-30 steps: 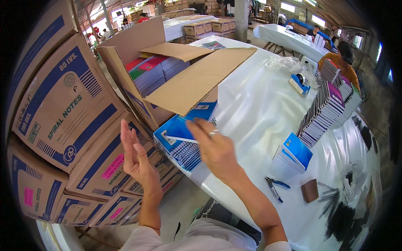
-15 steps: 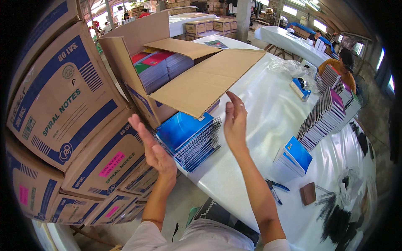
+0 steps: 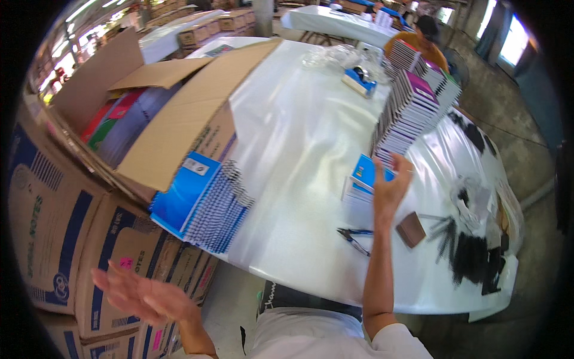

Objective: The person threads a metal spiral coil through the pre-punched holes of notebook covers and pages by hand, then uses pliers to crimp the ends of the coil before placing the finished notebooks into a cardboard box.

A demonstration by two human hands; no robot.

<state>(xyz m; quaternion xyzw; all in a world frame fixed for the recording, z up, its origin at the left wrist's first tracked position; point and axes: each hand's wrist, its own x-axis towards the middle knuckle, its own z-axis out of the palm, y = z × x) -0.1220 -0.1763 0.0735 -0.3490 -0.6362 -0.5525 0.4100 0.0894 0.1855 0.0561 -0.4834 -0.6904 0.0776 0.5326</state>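
Note:
My right hand [image 3: 390, 185] is raised with fingers apart and holds nothing, hovering just in front of a small pile of blue notebooks [image 3: 360, 185] on the white table [image 3: 299, 137]. My left hand [image 3: 140, 294] hangs low at the left, open and empty, below a stack of blue spiral notebooks [image 3: 200, 206] that leans at the table's edge against an open cardboard box [image 3: 173, 113]. A long leaning row of notebooks [image 3: 412, 107] runs toward the far right.
Stacked cardboard cartons [image 3: 72, 227] stand at my left. Pliers [image 3: 354, 236] and a small brown block [image 3: 411, 229] lie near the front edge, black spiral bindings [image 3: 472, 257] at right. A blue tape dispenser [image 3: 359, 81] sits farther back. A person in orange [image 3: 426, 45] works beyond.
My right hand left the blue spiral stack and swung right toward the small blue pile. My left hand dropped lower and away. The view has turned rightward.

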